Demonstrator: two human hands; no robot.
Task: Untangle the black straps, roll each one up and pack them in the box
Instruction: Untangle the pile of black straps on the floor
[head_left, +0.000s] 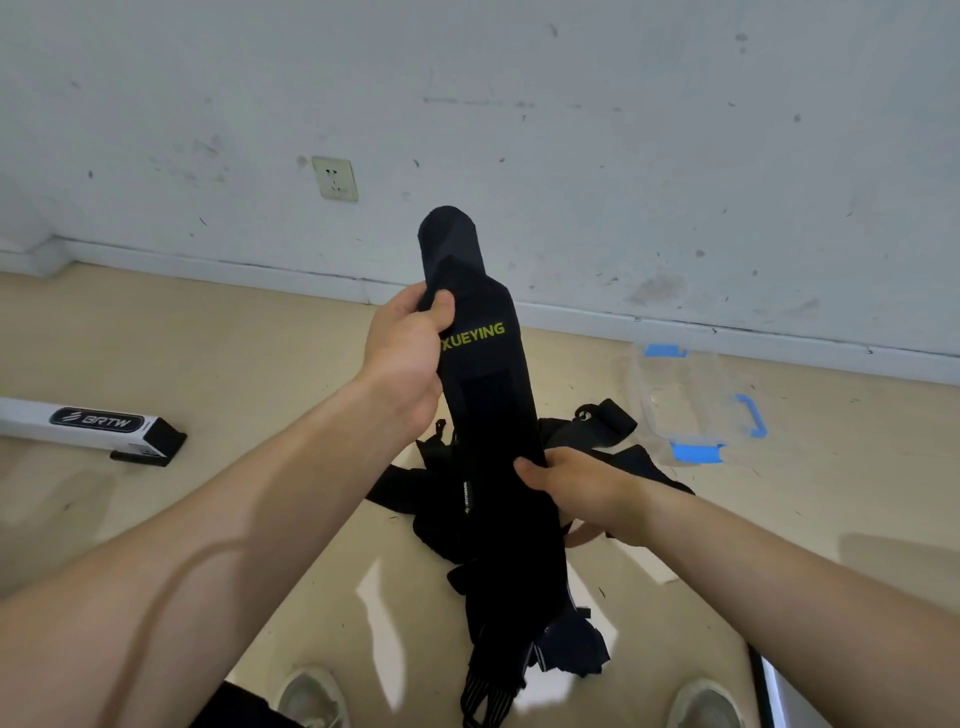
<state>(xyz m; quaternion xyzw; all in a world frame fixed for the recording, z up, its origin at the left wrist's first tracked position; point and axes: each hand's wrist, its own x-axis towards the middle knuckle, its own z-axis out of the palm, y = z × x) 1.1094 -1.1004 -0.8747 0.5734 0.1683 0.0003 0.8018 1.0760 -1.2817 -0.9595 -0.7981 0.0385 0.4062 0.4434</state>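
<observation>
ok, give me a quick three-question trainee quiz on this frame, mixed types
1. True or false: the lettered strap is already rolled up.
2. Which hand grips that strap higher up? A) left hand B) right hand C) neither
3. Fill in: the clear box has ___ handles.
Key: 1 false, it is held stretched out between both hands; 2 A; 3 blue.
</observation>
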